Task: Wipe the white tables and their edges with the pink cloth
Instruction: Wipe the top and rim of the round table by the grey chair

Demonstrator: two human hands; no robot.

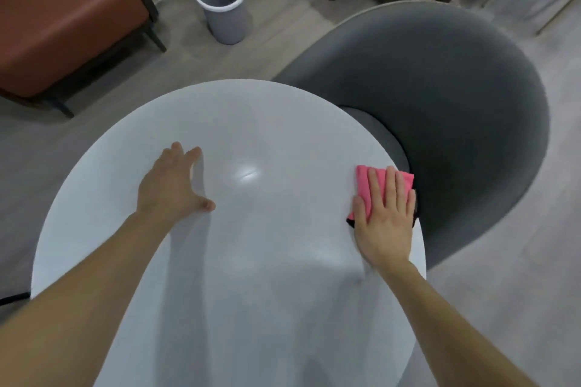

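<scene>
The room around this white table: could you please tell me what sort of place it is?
Probably a café or lounge seating area: a round white table with a grey padded chair beside it, a brown cushioned seat and a grey bin.

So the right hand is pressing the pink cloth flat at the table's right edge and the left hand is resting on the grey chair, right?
Not quite. The head view shows the left hand resting on the white table, not the grey chair. The right hand does press the pink cloth flat at the table's right edge.
</scene>
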